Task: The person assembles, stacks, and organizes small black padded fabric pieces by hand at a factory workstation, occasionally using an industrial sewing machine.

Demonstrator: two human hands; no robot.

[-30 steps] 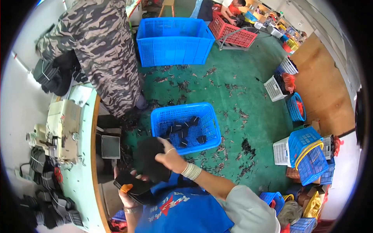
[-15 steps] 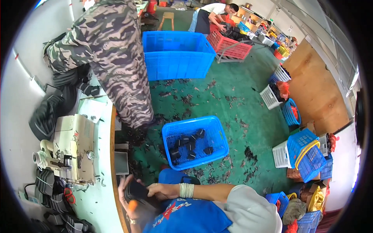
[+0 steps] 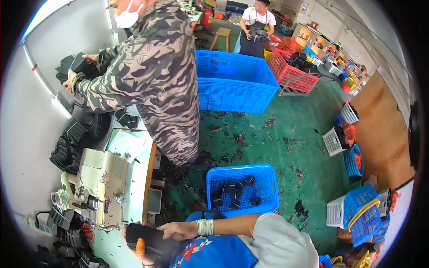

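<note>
A stack of flat black pieces (image 3: 154, 236) is held between my two hands, low in the view by the table edge. My left hand (image 3: 144, 258) grips its left end; an orange cover on the thumb rests over the stack. My right hand (image 3: 176, 231), with pale cord wound around the wrist, closes on the right end. Some of the left fingers are hidden behind the stack. Beyond my knees, a blue basket (image 3: 273, 190) on the floor holds several small black bundles.
Left of me, a cream sewing machine (image 3: 100, 183) stands on the table (image 3: 139, 178) among black stacks. A co-worker in camouflage (image 3: 165, 85) handles black pieces there. Farther back are a large blue crate (image 3: 237, 96), another person in an apron (image 3: 254, 35) and a red crate (image 3: 292, 73).
My view has shifted, so most things appear lower and farther right. The stack in my hands now shows its broad face. The co-worker in camouflage has raised black pieces; the far person has straightened up, holding some.
</note>
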